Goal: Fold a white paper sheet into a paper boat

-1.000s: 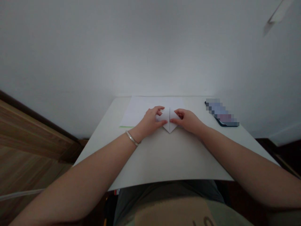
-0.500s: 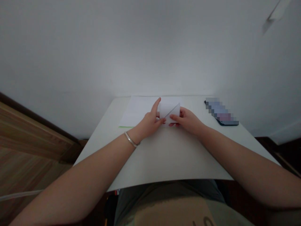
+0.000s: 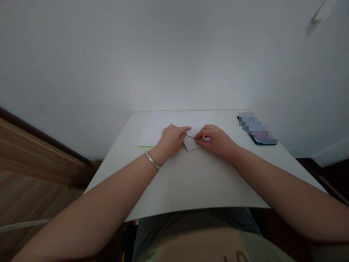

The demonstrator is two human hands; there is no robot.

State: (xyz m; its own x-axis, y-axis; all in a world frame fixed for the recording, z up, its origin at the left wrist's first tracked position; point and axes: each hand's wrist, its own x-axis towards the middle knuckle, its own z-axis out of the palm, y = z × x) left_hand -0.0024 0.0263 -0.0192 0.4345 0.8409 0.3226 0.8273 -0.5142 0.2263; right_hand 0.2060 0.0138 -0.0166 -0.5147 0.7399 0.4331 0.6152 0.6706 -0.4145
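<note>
A small folded white paper lies on the white table in front of me. My left hand rests on its left part with the fingers curled and pressing down; a silver bangle sits on that wrist. My right hand presses the paper's right part, thumb and fingers pinched along a fold edge. Most of the folded paper is hidden under both hands; only a lower corner shows between them.
A stack of white sheets, with a green edge showing at its near left corner, lies behind the hands. A phone lies at the table's right side. A white wall stands just behind the table; wooden floor is at left.
The folded paper, first flat with its point toward me, was lifted and folded over half a second ago; now it is pressed down flat under both hands.
</note>
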